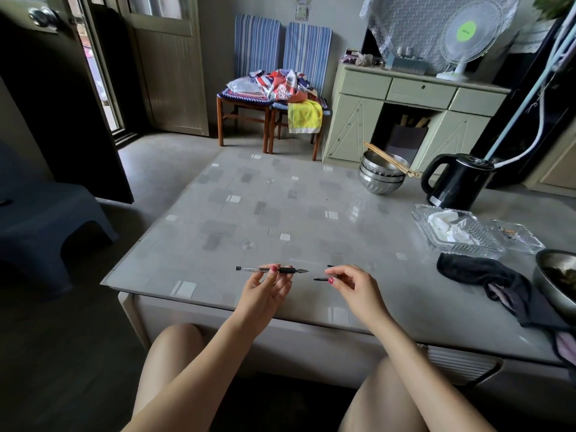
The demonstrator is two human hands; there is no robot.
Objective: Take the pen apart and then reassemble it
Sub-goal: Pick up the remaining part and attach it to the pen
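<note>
The worktop (280, 207) is a grey glossy slab patterned with pale and dark squares; its near edge runs just beyond the person's knees, and its left corner sits at 9 o'clock from the hands. Most of the middle and far-left surface is bare, giving open room ahead of the hands toward 12 o'clock. Clutter keeps to the right: stacked steel bowls (381, 177) with chopsticks (389, 159) laid across at 1 o'clock, a black kettle (456, 180) beside them, a ribbed glass tray (452, 233) holding crumpled white paper at 2 o'clock, and a dark cloth (486, 280) at 3 o'clock. The left hand (265, 291) has its fingers closed on the pen (271, 270), pinching it near the black grip. The pen is slim, with a clear barrel, a black end plug and a tapered metal tip; its long axis lies level, tip pointing toward 3 o'clock, plug toward 9 o'clock, held just above the near edge. The right hand (352, 288) pinches a small black cap (322, 279), a narrow dark piece apart from the tip, across a short gap.
</note>
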